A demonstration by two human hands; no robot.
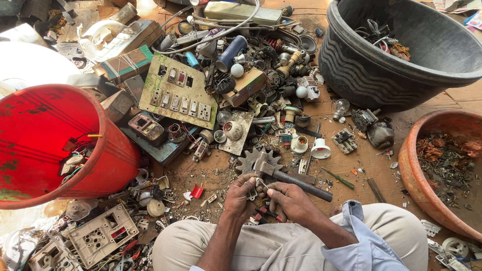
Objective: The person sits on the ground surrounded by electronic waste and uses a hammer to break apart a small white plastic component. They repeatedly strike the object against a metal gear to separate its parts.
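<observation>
Head view shows the left hand [242,193] and right hand [287,198] side by side, both pinching a small metal part [257,184] between their fingertips, just below the toothed gear [255,159]. A hammer [291,176] lies across that gear, handle running right. Bare floor [371,165] opens right of the gear; left of it stands the red bucket [55,145], above it a switch panel [178,93], to its upper right the black tub [361,70].

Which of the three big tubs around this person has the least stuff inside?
The red bucket on the left: only some wires inside. The black tub and terracotta bowl hold scrap.
</observation>
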